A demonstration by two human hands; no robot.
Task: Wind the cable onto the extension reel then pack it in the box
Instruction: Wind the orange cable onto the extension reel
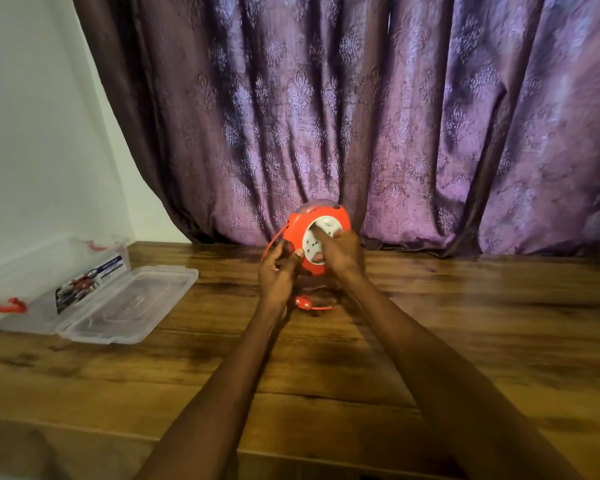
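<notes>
Head view. An orange extension reel [305, 237] with a white socket face [317, 245] is held upright above the far middle of the wooden table [465, 341], just in front of a purple patterned curtain [361, 116]. The right hand [342, 252] lies against the socket face, fingers curled into the white centre. The left hand [278, 277] is at the reel's left edge, fingers curled around the orange cable [274, 242] where it leaves the rim (the frame is blurred, so the exact grip is unclear). The cable's loose end, with an orange plug [302, 302], lies on the table below the hands. At far left stands a clear plastic storage box [25, 282] with red handles [2, 305], its lid [129, 303] off and lying just beside it on the right. The box bears a printed label [87, 285]; its writing is too blurred to read.
</notes>
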